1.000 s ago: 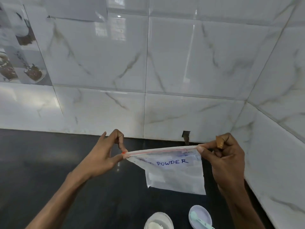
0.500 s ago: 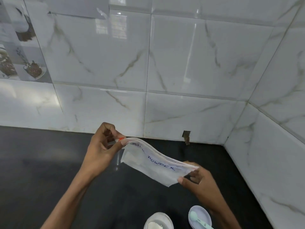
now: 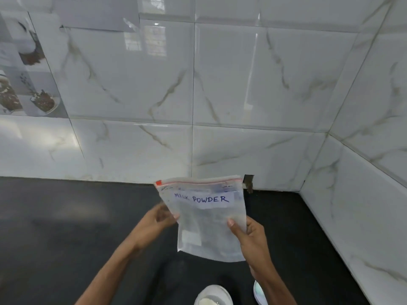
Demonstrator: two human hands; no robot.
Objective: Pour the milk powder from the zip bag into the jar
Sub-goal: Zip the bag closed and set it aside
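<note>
The zip bag (image 3: 207, 219) is standing upright in the air above the black table (image 3: 55, 238), with its long axis running from top to bottom. Its red zip edge is pointing up toward the wall and its bottom edge is pointing down toward the person. A white label reading "MILK POWDER" is facing the camera. The right hand (image 3: 251, 236) is gripping the right side of the bag, with the thumb pressing on the front. The left hand (image 3: 156, 221) is blurred and is closing its fingers on the left edge of the bag. Below the bag, at the lower border, the jar (image 3: 213, 297) is showing its open mouth with pale powder inside. Just beside it, partly hidden by the right arm, a white lid (image 3: 259, 293) is lying on the table. Glossy white marble-pattern tiles (image 3: 242, 84) are covering the walls, which are meeting in a corner at the right.
</note>
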